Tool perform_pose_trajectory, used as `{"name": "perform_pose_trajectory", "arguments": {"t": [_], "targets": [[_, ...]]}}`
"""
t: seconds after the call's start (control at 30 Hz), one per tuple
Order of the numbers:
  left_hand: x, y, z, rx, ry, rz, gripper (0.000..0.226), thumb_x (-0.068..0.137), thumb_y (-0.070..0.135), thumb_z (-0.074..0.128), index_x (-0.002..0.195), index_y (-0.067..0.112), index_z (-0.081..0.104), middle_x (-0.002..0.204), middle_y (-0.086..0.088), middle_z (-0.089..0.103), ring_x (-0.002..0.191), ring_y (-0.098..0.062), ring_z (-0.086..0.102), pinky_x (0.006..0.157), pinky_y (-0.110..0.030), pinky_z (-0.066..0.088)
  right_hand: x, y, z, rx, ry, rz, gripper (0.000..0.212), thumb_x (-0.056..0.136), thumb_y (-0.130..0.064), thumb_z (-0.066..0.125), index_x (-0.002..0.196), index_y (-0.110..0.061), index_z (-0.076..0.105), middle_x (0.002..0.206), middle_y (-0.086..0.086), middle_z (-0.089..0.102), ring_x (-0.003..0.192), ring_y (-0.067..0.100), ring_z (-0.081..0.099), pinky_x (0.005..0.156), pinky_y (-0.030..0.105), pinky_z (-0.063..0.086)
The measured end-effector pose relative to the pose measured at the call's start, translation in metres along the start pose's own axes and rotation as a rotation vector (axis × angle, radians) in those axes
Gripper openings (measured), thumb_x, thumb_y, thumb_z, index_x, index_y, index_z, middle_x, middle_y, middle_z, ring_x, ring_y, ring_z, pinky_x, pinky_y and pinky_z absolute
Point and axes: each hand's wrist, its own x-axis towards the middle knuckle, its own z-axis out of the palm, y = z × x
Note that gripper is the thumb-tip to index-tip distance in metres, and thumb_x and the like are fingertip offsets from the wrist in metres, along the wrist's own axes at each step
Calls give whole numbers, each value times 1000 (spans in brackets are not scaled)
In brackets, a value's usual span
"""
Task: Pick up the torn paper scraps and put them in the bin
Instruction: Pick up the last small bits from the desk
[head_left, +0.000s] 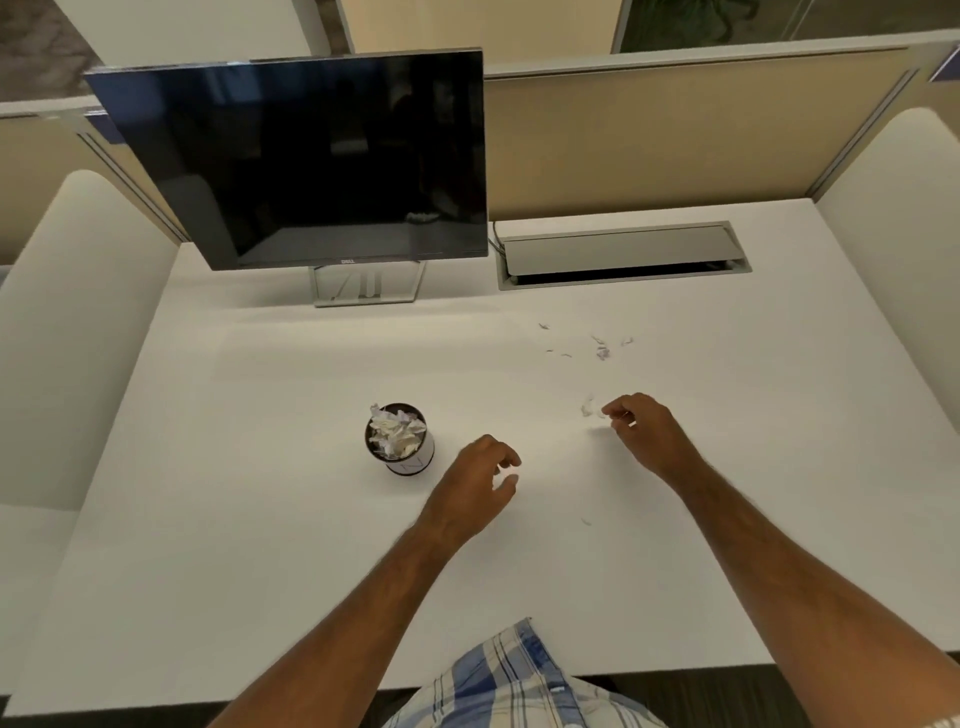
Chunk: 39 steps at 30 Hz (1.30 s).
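White bench under office cubicle partitions, dark monitor standing at the far edge, grey cable hatch set in beside it. Left hand hovering low over the bench, fingers loosely curled with a small white bit showing between thumb and fingertips; hard to tell whether pinched or just lying underneath. Bin just to the left of that hand, a small round cup, brim-full with crumpled white paper. Right hand reaching further out, fingers bent, fingertips drawn together on something pale at the bench top; blurred, so grip not certain. Faint scrap right at the tips of the right hand, touching or nearly so. More torn paper scraps scattered beyond the right hand, toward the cable hatch, thin and greyish, well apart from the bin. One lone sliver lying nearer the body, between the two forearms, closer to the right one. Both forearms bare, stretched forward. Checked blue-and-white shirt filling the bottom edge, pressed up against the near side of the bench.
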Motion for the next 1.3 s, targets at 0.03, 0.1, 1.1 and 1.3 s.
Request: {"name": "perform_pose_trajectory", "arguments": {"t": [0.03,0.1,1.1,1.3], "targets": [[1,2,11,10,-34,-14,18,93,23,67,111,25,65,106,12,56,92,-4,54,77,-18,45,1,6,-2,-1,9,26,29,89,5,57,106,-12,73,104,3,65,87,17,62,83,26,47],[3,9,33,17,-105,-35,22,94,28,67,116,27,63,112,11,56,96,-7,54,82,-20,45,4,20,-4,0,24,50,31,87,7,58,110,-9,71,107,8,64,88,20,62,82,24,44],[85,19,87,134,47,-245,15,94,9,53,94,15,67,96,-3,65,89,-20,60,79,-37,50,68,34,4,-112,-212,-176,14,86,-6,58,90,-12,69,95,2,67,95,22,68,82,40,53],[127,-2,64,-71,86,-371,23,79,11,82,95,15,67,98,2,58,90,-13,59,77,-12,44,94,51,-14,-19,-76,-48,16,84,2,66,85,-12,74,95,1,69,95,17,68,84,30,50]]}}
